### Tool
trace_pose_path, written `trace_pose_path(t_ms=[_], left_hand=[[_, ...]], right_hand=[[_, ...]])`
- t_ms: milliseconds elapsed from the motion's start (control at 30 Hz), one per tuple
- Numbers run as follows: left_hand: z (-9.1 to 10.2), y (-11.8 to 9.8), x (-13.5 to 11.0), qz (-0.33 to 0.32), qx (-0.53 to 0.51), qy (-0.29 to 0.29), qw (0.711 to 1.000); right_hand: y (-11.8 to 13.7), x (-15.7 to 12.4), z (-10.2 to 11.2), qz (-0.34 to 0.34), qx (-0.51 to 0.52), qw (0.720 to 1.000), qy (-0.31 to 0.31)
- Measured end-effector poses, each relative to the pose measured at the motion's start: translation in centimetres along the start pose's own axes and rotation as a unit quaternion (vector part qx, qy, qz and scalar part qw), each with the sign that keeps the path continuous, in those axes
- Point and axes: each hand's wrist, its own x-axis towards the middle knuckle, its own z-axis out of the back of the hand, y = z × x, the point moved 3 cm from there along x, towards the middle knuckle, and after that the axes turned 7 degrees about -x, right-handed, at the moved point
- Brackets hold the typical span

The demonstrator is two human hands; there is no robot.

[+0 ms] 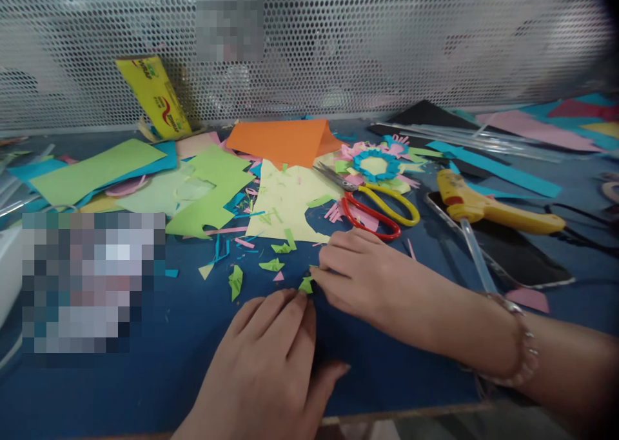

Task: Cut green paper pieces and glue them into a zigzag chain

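A small folded green paper leaf (305, 285) lies on the blue table between my fingertips. My left hand (275, 350) rests palm down with its fingers stretched toward the leaf and the thumb apart. From the right, my right hand (362, 279) has its fingers curled together, their tips at the leaf's edge; the exact grip is partly hidden. Several similar leaves lie just beyond, among them a creased green leaf (235, 282) and another green leaf (271, 265). Scissors (358, 191) with one red and one yellow handle lie past my right hand.
A yellow glue gun (483, 204) rests across a dark phone (522, 253) on the right. Cream paper (280, 198), orange paper (285, 140) and a blue paper flower ring (376, 164) lie ahead. A yellow box (157, 98) leans on the perforated metal panel (338, 53).
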Motion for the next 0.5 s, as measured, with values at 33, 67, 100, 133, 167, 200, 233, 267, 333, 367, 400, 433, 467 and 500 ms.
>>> trace_pose_path(t_ms=[33, 67, 100, 133, 167, 200, 233, 267, 333, 367, 400, 433, 467, 500], left_hand=[[0.0, 0.0, 0.0, 0.001, 0.001, -0.001, 1.000], [0.0, 0.0, 0.1, 0.002, 0.001, -0.004, 1.000], [0.0, 0.0, 0.1, 0.003, 0.001, -0.005, 1.000], [0.0, 0.0, 0.1, 0.005, 0.001, -0.005, 1.000], [-0.1, 0.0, 0.1, 0.006, 0.000, -0.004, 1.000], [-0.1, 0.0, 0.1, 0.007, -0.002, -0.002, 1.000], [-0.2, 0.0, 0.1, 0.007, -0.004, -0.001, 1.000], [-0.2, 0.0, 0.1, 0.007, -0.006, -0.003, 1.000], [-0.2, 0.0, 0.0, 0.005, -0.008, -0.003, 1.000], [-0.2, -0.1, -0.1, 0.005, -0.009, -0.002, 1.000], [-0.2, -0.1, -0.1, 0.007, -0.010, 0.000, 1.000], [-0.2, -0.1, -0.1, 0.008, -0.011, 0.001, 1.000], [-0.2, -0.1, -0.1, 0.010, -0.012, 0.003, 1.000], [-0.2, -0.1, -0.1, 0.011, -0.014, 0.004, 1.000]], right_hand=[[-0.1, 0.1, 0.0, 0.004, 0.007, 1.000, 0.004], [-0.1, 0.2, 0.0, 0.008, 0.014, 1.000, 0.008], [-0.2, 0.3, 0.0, 0.010, 0.023, 1.000, 0.011], [-0.3, 0.4, 0.0, 0.007, 0.039, 0.999, 0.012], [-0.4, 0.5, 0.0, -0.005, 0.065, 0.998, 0.012], [-0.6, 0.5, 0.0, -0.029, 0.097, 0.995, 0.012], [-0.9, 0.6, 0.0, -0.053, 0.133, 0.990, 0.010], [-1.1, 0.6, -0.1, -0.073, 0.166, 0.983, 0.008], [-1.5, 0.6, -0.3, -0.096, 0.211, 0.973, 0.010], [-1.6, 0.6, -0.4, -0.097, 0.223, 0.970, 0.010], [-1.6, 0.6, -0.5, -0.093, 0.228, 0.969, 0.009], [-1.7, 0.6, -0.6, -0.090, 0.232, 0.969, 0.008], [-1.7, 0.6, -0.6, -0.088, 0.232, 0.969, 0.012], [-1.8, 0.6, -0.6, -0.085, 0.231, 0.969, 0.013]])
